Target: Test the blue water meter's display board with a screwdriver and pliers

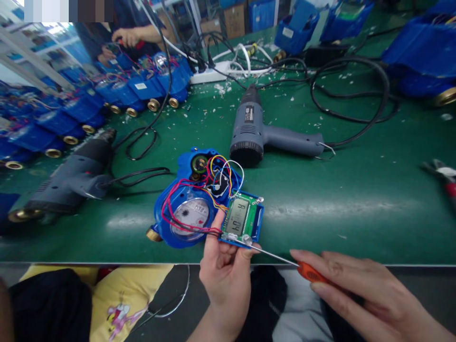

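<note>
My left hand (228,275) grips a green circuit board (253,209) with a lit LCD, set in a blue frame, at the table's front edge. Red, yellow, white and black wires run from the board to an open blue water meter (162,209) lying just left of it, its round dial showing. My right hand (356,285) is closed round the orange handle of a screwdriver (278,258). The screwdriver's thin shaft points left, and its tip meets the board's lower edge, near a clear blob. Whether the tip sits on a screw cannot be made out.
A grey heat gun (249,126) lies behind the meter, its black cable coiled to the right. Another heat gun (67,178) lies left. Rows of blue meters (142,90) and a white power strip (212,72) stand behind. Pliers (445,175) lie far right. Another person's hands (128,38) work across the table.
</note>
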The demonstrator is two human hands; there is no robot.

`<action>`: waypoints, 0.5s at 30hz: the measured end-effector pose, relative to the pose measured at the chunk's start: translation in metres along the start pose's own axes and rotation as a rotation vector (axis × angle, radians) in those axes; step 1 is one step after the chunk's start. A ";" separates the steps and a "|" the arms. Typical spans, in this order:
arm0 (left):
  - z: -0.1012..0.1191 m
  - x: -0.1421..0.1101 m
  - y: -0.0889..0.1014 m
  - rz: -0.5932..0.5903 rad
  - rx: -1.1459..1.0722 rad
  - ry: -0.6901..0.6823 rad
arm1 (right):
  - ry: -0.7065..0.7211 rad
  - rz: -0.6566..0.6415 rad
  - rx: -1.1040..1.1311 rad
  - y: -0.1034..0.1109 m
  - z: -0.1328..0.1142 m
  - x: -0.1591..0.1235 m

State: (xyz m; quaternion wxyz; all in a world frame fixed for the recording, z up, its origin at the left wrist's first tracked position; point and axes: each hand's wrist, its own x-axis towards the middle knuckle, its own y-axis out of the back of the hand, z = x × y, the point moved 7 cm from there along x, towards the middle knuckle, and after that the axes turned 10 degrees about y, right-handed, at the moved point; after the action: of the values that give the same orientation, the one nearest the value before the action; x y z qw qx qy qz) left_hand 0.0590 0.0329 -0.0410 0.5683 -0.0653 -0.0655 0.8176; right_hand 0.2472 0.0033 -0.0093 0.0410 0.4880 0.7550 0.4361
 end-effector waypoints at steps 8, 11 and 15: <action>0.001 -0.001 -0.001 -0.012 -0.014 0.011 | 0.068 0.102 -0.146 0.002 -0.014 -0.003; 0.000 -0.001 0.000 0.012 -0.032 0.018 | 0.097 0.137 -0.167 0.003 -0.021 0.003; 0.002 -0.002 0.001 0.043 -0.059 -0.004 | 0.073 0.146 -0.131 0.000 -0.022 0.009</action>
State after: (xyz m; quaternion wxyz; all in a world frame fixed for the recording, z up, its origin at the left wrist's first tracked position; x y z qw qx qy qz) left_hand 0.0583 0.0303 -0.0394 0.5484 -0.0818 -0.0894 0.8274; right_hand 0.2318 -0.0034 0.0069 0.0131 0.5218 0.6882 0.5039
